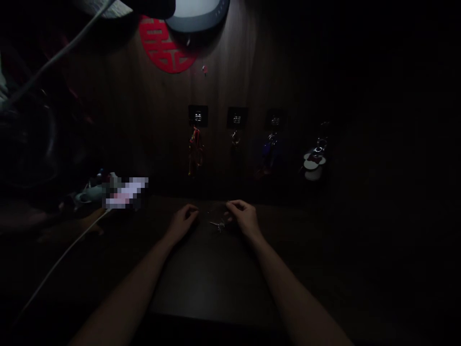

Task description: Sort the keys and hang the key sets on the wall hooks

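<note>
Head view: left grip [183,223] and right grip [246,219] part-curled, hold unclear; small shiny metal piece [218,225] between them. Hanging trinkets [313,173] beyond, pale cable [77,239] left of left grip; tabletop [201,278] runs nearward to front edge [201,317].

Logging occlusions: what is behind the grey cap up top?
Part of a red cutout and the wood panel show past the cap; whatever lies directly behind it is covered.

Head camera, single view: you are wearing it, looking forward and down from above the near side of the surface [201,283]; it is facing the wood-grain panel [234,79] and framing your hands [247,221] nearby, just below centre.
</note>
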Demonstrator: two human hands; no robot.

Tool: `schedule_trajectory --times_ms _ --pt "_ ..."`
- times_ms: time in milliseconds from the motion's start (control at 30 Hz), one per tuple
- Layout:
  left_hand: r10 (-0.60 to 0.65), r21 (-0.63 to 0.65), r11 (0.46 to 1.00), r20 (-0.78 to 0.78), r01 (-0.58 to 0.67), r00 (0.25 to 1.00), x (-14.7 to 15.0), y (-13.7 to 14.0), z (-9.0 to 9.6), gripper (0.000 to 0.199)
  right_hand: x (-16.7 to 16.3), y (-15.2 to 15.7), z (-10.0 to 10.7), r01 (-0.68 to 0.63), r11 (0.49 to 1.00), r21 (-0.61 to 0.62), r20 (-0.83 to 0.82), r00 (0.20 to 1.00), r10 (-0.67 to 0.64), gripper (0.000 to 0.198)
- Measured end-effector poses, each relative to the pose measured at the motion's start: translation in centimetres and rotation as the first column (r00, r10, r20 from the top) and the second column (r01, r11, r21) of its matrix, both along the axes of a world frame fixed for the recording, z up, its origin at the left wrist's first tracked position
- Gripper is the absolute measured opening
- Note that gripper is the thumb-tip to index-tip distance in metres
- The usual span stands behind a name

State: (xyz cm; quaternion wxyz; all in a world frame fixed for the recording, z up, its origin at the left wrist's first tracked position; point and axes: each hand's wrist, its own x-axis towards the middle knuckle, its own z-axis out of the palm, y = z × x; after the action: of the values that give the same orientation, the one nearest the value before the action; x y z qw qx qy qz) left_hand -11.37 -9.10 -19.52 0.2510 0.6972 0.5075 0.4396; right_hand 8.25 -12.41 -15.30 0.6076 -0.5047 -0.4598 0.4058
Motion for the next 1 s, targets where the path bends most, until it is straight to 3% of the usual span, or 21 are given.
schedule_trajectory --times_ms 200,433,800,1000 --pt "0.014 -0.068 0.998 0.066 -0.009 0.998 0.0 0.2 0.1 0.027 1.0 0.7 0.6 0.111 0.992 0.067 -0.042 0.993 -0.108 0.028" --pt "-0.010 -0.113 0.993 0.143 0.026 0.990 0.0 -0.1 0.3 0.028 1.5 1.8 2.8 0.123 0.980 0.159 -0.051 0.992 -0.116 0.025" --pt "-0.060 -0.110 0.991 0.174 0.080 0.983 0.0 0.3 0.0 0.029 0.9 5.3 11.5 0.123 0.903 0.411 -0.018 0.992 -0.126 0.015" --pt "-0.049 -0.087 0.994 0.135 0.061 0.990 -0.1 0.0 0.2 0.027 0.5 6.7 15.3 0.123 0.886 0.447 -0.025 0.992 -0.125 0.009"
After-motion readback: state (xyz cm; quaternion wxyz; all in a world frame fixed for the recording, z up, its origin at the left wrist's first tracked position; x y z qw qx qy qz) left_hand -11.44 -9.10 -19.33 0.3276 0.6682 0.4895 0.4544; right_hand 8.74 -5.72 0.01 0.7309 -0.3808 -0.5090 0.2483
